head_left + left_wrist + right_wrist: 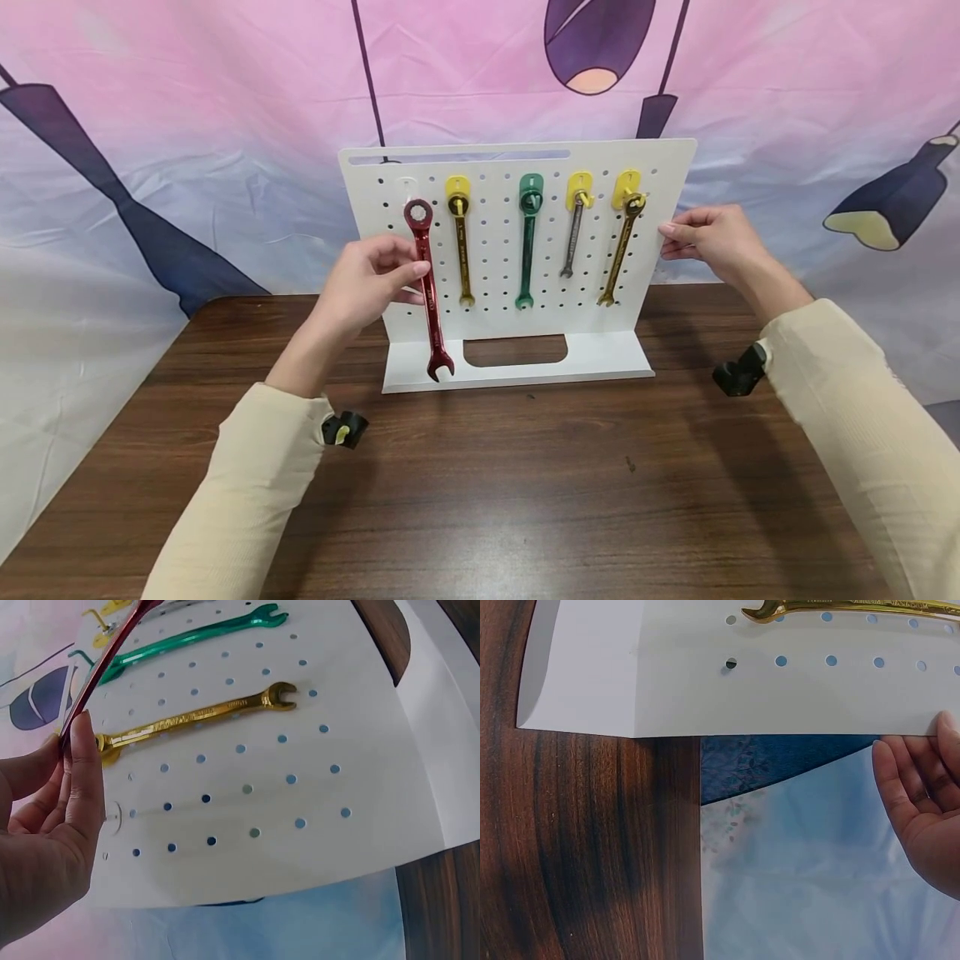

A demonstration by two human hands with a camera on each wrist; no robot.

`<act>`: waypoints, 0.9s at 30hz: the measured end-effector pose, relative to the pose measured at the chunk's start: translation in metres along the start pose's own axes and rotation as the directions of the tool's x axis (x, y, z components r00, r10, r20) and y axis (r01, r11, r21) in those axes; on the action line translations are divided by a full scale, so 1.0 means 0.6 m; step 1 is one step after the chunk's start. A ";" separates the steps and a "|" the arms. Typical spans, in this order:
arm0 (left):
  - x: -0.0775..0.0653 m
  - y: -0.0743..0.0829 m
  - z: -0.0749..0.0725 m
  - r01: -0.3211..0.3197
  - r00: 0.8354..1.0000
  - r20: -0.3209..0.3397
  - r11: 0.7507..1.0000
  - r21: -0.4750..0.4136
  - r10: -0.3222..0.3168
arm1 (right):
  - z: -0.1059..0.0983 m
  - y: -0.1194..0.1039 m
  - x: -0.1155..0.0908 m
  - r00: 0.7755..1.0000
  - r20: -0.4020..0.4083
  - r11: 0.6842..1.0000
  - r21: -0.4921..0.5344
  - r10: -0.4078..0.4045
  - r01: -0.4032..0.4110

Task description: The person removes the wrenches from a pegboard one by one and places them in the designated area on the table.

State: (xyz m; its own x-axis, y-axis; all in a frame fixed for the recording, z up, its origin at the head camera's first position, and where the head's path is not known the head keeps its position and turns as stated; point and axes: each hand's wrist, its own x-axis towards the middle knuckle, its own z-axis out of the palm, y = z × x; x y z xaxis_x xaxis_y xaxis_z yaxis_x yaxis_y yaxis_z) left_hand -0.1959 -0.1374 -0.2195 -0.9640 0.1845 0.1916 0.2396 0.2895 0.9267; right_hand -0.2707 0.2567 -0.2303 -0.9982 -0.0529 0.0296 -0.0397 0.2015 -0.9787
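Between thumb and fingers, my left hand (369, 279) pinches a shiny red combination wrench (431, 304), ring end up and open end down, in front of the left side of a white pegboard (495, 321). Behind its ring end a clear hook (407, 187) shows on the board. My right hand (716, 237) pinches the board's right edge, thumb in front and fingers behind. On the board hang a gold wrench (463, 258), a green wrench (528, 258), a small grey wrench (573, 237) and, at the right, another gold wrench (619, 254).
Yellow hooks (458, 185) and a green hook (531, 183) carry the hanging wrenches. The pegboard's base, with a cutout, stands on a dark wooden table (510, 492). A pink and blue printed cloth (465, 75) hangs behind.
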 end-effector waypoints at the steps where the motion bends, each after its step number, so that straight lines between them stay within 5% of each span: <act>1: 0.000 0.000 0.002 0.004 1.000 0.005 1.000 0.005 -0.004 | 0.000 -0.001 0.001 1.000 -0.002 1.000 0.001 0.004 -0.004; 12: 0.002 -0.015 0.029 0.059 0.998 0.036 0.998 -0.023 -0.058 | 0.002 -0.001 0.001 1.000 -0.004 1.000 0.013 0.003 -0.003; 27: 0.001 -0.024 0.068 0.124 0.992 -0.002 0.988 -0.095 -0.125 | 0.001 0.000 0.001 1.000 -0.010 1.000 0.012 -0.002 0.002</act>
State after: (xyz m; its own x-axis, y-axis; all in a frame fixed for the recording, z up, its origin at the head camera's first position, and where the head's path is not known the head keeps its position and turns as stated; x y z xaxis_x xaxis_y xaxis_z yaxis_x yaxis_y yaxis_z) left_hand -0.1950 -0.1035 -0.2460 -0.9866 0.1450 0.0749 0.1059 0.2196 0.9698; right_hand -0.2714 0.2563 -0.2305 -0.9985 -0.0433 0.0340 -0.0416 0.1896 -0.9810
